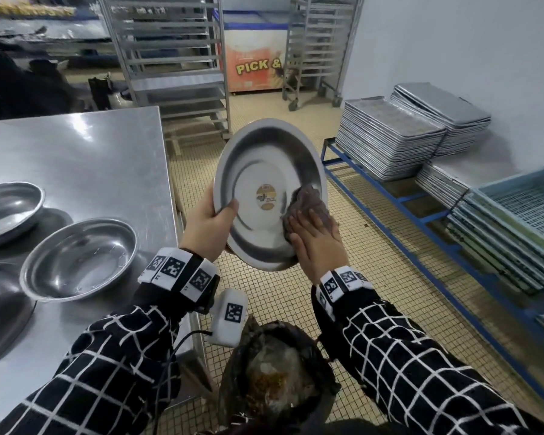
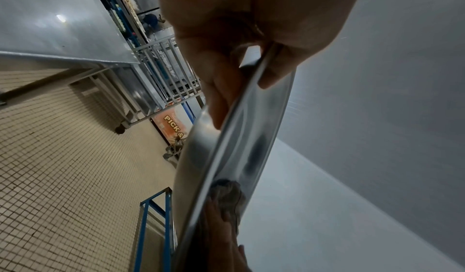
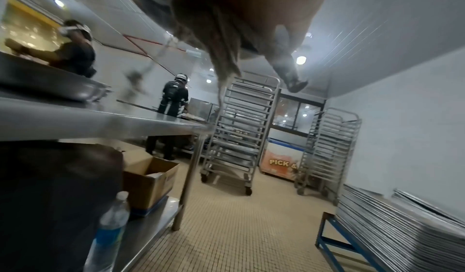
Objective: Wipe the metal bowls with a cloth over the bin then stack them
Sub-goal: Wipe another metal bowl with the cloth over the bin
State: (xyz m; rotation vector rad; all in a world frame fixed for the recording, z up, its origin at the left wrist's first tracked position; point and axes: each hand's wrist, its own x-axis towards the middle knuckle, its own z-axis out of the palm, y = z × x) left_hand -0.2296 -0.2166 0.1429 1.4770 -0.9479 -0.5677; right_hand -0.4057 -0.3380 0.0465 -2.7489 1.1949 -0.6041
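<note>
A tilted metal bowl (image 1: 270, 171) with an oval sticker in its middle is held up above the dark bin (image 1: 280, 372). My left hand (image 1: 217, 218) grips its left rim, thumb inside and fingers behind; the left wrist view shows that left hand (image 2: 246, 101) pinching the bowl (image 2: 226, 157) edge-on. My right hand (image 1: 308, 237) lies flat, pressing a brown-grey cloth (image 1: 308, 202) against the bowl's inner right wall. In the right wrist view the cloth (image 3: 221, 43) hangs frayed beneath the palm of my right hand (image 3: 251, 7). Two more bowls (image 1: 79, 259) (image 1: 10, 211) sit on the steel table (image 1: 91, 152).
Another bowl's edge (image 1: 0, 309) shows at the far left. Stacked baking trays (image 1: 390, 139) and blue crates (image 1: 528, 208) rest on a low blue frame (image 1: 374, 199) to the right. Wheeled racks (image 1: 170, 58) and a freezer (image 1: 255, 64) stand behind. Other people work beyond the table (image 3: 100, 121).
</note>
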